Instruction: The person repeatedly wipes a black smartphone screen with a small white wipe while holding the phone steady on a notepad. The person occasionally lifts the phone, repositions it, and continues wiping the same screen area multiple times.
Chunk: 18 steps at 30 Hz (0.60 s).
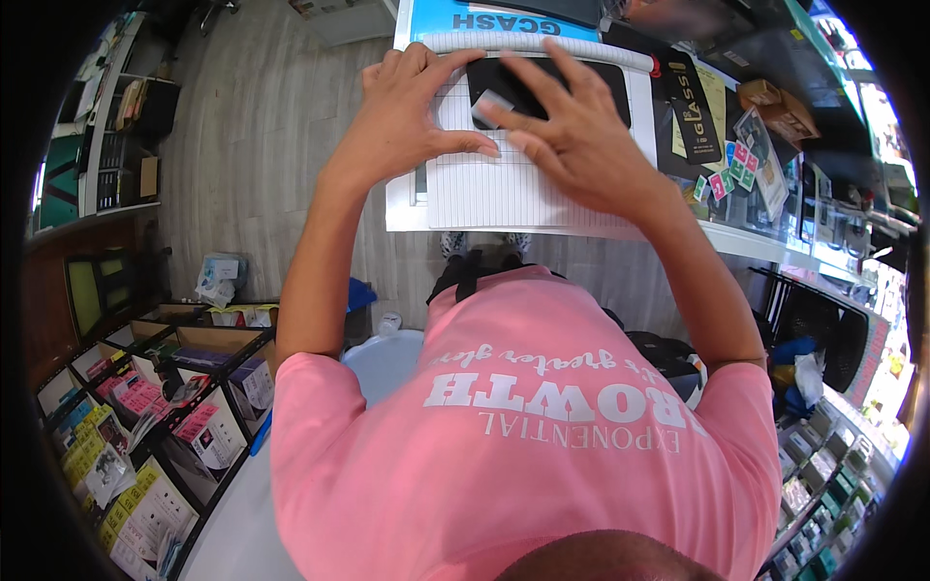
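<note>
A black phone-shaped slab (520, 95) with rounded corners lies flat on an open lined notebook (538, 201). My left hand (407, 121) frames the slab's left end, its index finger stretched along the upper corner and its thumb on the paper near the lower edge. Over the slab, my right hand (586, 140) spreads its fingers, slightly blurred. At its index fingertip is a small pale squarish piece (494, 107), too smeared to name. The thumb of that hand stays apart from the index finger.
The notebook rests on a white-edged counter (407, 208). Right of it lie a black flat package (693, 111), small coloured stickers (738, 169) and a brown box (778, 108). A blue sheet (436, 17) is behind. Shelves of packaged goods (145, 426) stand at the lower left.
</note>
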### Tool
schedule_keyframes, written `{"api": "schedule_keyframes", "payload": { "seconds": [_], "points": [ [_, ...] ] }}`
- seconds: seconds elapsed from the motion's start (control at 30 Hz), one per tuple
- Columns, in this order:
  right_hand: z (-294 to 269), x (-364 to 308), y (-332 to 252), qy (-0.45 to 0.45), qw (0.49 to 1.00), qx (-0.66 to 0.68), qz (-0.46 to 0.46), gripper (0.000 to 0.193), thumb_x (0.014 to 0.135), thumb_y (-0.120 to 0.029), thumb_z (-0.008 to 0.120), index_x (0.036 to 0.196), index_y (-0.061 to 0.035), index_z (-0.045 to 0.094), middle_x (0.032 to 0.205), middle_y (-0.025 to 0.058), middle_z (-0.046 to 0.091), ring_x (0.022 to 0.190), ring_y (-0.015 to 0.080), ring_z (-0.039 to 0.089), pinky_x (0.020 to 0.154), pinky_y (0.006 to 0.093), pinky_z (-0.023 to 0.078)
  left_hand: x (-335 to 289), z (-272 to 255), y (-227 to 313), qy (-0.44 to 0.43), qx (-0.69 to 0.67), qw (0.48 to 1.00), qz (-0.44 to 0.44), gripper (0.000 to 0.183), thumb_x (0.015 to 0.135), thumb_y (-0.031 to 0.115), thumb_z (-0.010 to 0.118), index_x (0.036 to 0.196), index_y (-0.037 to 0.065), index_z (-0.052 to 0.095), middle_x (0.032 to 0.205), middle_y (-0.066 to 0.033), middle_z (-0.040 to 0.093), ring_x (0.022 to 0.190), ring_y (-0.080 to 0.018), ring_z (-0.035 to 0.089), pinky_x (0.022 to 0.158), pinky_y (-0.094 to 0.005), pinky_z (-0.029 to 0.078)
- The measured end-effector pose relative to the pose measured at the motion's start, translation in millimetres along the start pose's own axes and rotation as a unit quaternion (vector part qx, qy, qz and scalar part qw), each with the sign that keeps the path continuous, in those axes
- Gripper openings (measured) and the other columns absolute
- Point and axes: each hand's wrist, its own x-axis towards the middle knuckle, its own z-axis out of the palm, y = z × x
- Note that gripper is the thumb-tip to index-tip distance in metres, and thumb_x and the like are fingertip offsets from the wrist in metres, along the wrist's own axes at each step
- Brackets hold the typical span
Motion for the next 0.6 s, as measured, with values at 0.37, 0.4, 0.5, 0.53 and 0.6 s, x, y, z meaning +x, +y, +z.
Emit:
{"api": "schedule_keyframes", "payload": {
  "seconds": [0.37, 0.4, 0.5, 0.53, 0.6],
  "points": [
    [-15, -2, 15, -0.022, 0.999, -0.049, -0.003, 0.038, 0.114, -0.04, 0.05, 0.146, -0.0376, 0.07, 0.176, 0.0073, 0.033, 0.164, 0.0409, 0.021, 0.131, 0.0577, 0.02, -5, 4, -4, 0.027, 0.008, 0.999, 0.019, 0.104, 0.065, 0.072, 0.091, 0.154, 0.027, 0.06, 0.11, -0.0046, 0.052, 0.114, -0.0261, 0.054, 0.107, -0.0464, 0.036],
    [-16, -2, 22, -0.014, 0.998, -0.064, 0.014, 0.038, 0.114, -0.04, 0.051, 0.146, -0.0376, 0.07, 0.176, 0.0067, 0.034, 0.164, 0.0401, 0.021, 0.131, 0.0576, 0.02, -4, 5, -4, 0.031, 0.01, 0.999, 0.024, 0.105, 0.065, 0.072, 0.091, 0.154, 0.027, 0.06, 0.11, -0.0046, 0.052, 0.114, -0.0262, 0.054, 0.107, -0.0463, 0.036],
    [-12, 7, 9, -0.06, 0.997, -0.038, -0.007, 0.04, 0.114, -0.041, 0.048, 0.148, -0.0388, 0.07, 0.179, 0.0057, 0.029, 0.166, 0.0403, 0.015, 0.132, 0.0586, 0.014, -3, 6, -6, 0.033, 0.0, 0.999, 0.028, 0.105, 0.064, 0.072, 0.092, 0.154, 0.027, 0.059, 0.109, -0.0045, 0.052, 0.112, -0.0261, 0.054, 0.105, -0.0461, 0.036],
    [-13, 6, 3, -0.082, 0.996, -0.032, -0.021, 0.04, 0.114, -0.042, 0.048, 0.148, -0.039, 0.07, 0.179, 0.0058, 0.029, 0.166, 0.0404, 0.015, 0.132, 0.0585, 0.014, -3, 6, -6, 0.032, -0.006, 0.999, 0.029, 0.106, 0.063, 0.071, 0.092, 0.154, 0.027, 0.059, 0.109, -0.0044, 0.052, 0.111, -0.0261, 0.054, 0.105, -0.0461, 0.036],
    [-19, -2, 14, -0.072, 0.997, -0.023, -0.009, 0.04, 0.114, -0.041, 0.048, 0.147, -0.0393, 0.07, 0.179, 0.0045, 0.029, 0.166, 0.0401, 0.015, 0.133, 0.0579, 0.015, -4, 5, -6, 0.029, -0.005, 0.999, 0.027, 0.107, 0.062, 0.072, 0.092, 0.154, 0.027, 0.059, 0.109, -0.0044, 0.051, 0.11, -0.0262, 0.054, 0.105, -0.0461, 0.035]
  ]
}}
